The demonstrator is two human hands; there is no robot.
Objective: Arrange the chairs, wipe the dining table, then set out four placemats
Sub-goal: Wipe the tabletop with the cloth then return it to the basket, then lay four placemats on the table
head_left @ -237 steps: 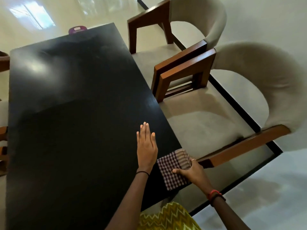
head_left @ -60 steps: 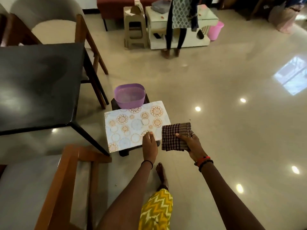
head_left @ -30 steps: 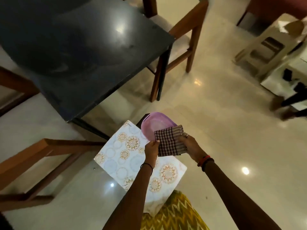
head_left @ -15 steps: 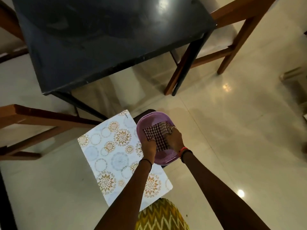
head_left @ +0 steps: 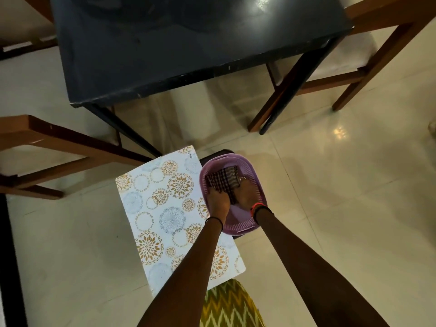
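The cloth (head_left: 221, 181) has gone deeper into the purple basket (head_left: 257, 185) than a moment ago. I see my left hand (head_left: 218, 202) and right hand (head_left: 247, 193) close together, both holding it. The flowery placemat (head_left: 160, 208) hangs over the stool's (head_left: 220, 154) left edge, just beside the basket.

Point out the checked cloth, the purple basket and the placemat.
checked cloth (head_left: 223, 182), head view, its folded middle inside the basket.
purple basket (head_left: 238, 226), head view, its near slatted wall.
placemat (head_left: 160, 204), head view, its patterned top face.
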